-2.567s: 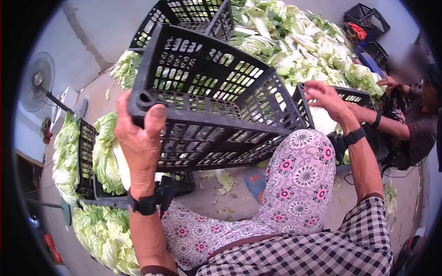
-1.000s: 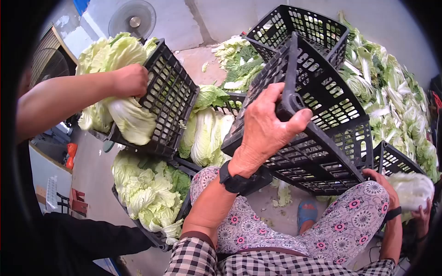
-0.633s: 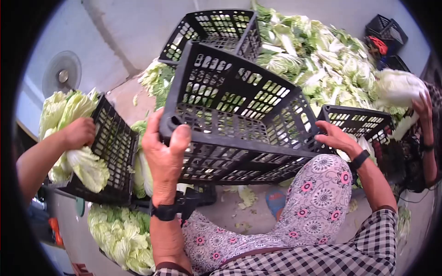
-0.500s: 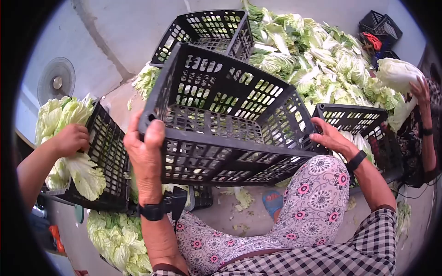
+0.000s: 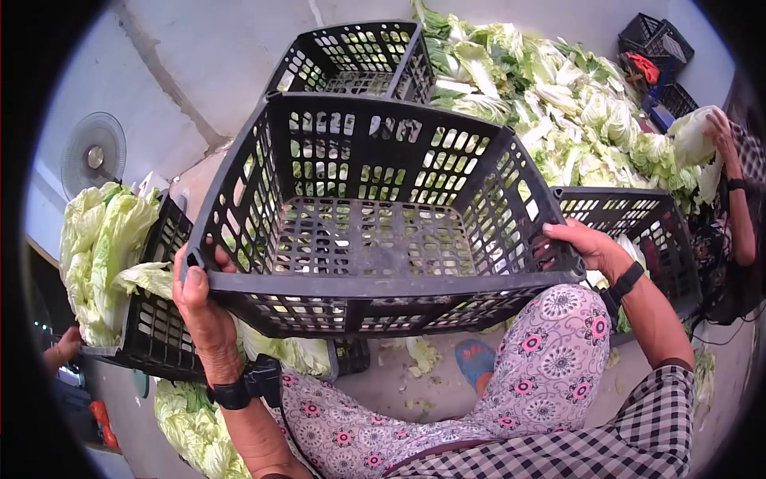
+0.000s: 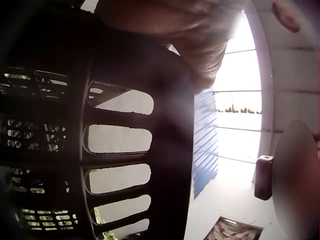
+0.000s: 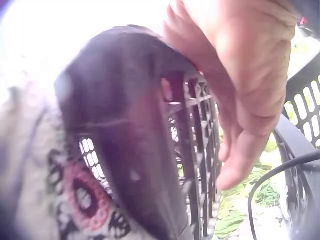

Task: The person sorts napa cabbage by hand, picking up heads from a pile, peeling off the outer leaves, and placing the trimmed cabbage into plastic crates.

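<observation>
A pale, cracked wall [image 5: 215, 48] and grey concrete floor [image 5: 399, 391] frame a heap of pale-green leafy cabbages [image 5: 558, 104]; a cabbage-filled black plastic crate [image 5: 159, 331] stands at left. Before the lap, a rectangular black slotted-plastic basket [image 5: 399, 286] tilts its open top personward. The left hand [image 5: 203, 311] curls round its near corner; the right hand [image 5: 592, 243] grips its right end, thumb on the rim.
</observation>
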A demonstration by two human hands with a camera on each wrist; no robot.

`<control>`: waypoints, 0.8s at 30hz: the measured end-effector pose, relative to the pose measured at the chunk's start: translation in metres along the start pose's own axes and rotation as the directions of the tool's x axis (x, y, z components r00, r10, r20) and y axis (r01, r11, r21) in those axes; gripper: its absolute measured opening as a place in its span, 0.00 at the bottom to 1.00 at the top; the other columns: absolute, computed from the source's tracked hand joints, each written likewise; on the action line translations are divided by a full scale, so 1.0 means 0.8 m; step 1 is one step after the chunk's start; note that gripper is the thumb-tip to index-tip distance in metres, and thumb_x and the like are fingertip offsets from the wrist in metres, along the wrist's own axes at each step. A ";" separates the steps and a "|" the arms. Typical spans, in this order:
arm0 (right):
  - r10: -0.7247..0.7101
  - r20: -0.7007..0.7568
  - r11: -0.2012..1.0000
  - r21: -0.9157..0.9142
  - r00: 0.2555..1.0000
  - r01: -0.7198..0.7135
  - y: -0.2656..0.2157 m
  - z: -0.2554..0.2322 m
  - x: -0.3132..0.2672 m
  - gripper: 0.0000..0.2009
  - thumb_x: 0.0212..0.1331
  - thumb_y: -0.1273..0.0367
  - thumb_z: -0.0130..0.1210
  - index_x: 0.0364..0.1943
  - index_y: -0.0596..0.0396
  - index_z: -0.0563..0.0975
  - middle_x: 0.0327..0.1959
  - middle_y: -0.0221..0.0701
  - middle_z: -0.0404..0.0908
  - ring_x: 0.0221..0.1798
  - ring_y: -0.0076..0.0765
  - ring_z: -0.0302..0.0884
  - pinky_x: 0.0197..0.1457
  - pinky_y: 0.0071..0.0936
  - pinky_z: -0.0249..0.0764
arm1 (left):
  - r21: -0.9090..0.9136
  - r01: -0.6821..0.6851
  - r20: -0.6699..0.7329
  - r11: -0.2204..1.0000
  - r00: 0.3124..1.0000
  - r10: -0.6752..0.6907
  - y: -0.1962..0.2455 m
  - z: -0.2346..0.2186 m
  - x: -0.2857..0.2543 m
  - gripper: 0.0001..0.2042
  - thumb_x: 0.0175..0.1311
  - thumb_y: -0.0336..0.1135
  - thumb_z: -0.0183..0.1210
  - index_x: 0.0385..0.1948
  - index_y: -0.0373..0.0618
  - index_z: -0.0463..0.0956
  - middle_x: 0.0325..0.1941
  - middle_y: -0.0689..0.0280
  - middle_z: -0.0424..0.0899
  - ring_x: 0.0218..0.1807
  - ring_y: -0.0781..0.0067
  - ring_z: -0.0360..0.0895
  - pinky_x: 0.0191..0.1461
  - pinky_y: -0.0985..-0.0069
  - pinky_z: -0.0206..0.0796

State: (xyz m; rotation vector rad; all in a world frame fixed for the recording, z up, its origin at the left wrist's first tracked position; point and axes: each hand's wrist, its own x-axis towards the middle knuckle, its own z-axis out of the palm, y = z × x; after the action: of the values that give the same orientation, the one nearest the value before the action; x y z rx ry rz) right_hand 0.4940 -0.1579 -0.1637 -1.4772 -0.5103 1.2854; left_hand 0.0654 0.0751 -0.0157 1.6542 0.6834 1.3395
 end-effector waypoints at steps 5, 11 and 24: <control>-0.039 0.065 0.992 0.123 0.997 0.031 -0.018 0.013 -0.004 0.33 0.52 0.68 0.59 0.64 0.48 0.60 0.41 0.33 0.72 0.36 0.33 0.77 0.33 0.34 0.79 | -0.020 0.031 0.013 0.999 0.999 -0.031 -0.001 -0.018 -0.001 0.27 0.53 0.52 0.57 0.46 0.37 0.68 0.34 0.63 0.74 0.35 0.74 0.72 0.43 0.77 0.66; -0.140 0.058 0.990 0.034 0.988 0.138 -0.055 0.025 -0.020 0.32 0.48 0.72 0.57 0.62 0.53 0.62 0.34 0.31 0.72 0.30 0.30 0.78 0.31 0.31 0.79 | -0.125 0.100 -0.030 0.987 0.994 -0.104 0.010 -0.035 -0.016 0.26 0.54 0.49 0.59 0.48 0.37 0.68 0.37 0.62 0.76 0.41 0.69 0.74 0.51 0.72 0.66; -0.524 0.170 0.801 -0.236 0.835 0.551 -0.151 0.099 -0.073 0.11 0.42 0.66 0.59 0.28 0.57 0.72 0.22 0.27 0.73 0.25 0.22 0.70 0.27 0.23 0.67 | -0.252 0.352 -0.120 0.902 0.913 -0.390 0.036 -0.122 -0.092 0.33 0.63 0.52 0.50 0.65 0.46 0.50 0.66 0.57 0.58 0.67 0.57 0.53 0.66 0.55 0.48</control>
State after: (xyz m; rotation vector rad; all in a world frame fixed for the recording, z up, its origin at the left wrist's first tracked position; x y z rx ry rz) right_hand 0.4412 -0.1313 -0.0195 -1.3527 -1.1281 0.8490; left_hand -0.0513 0.0280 -0.0223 1.1665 0.8642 1.2316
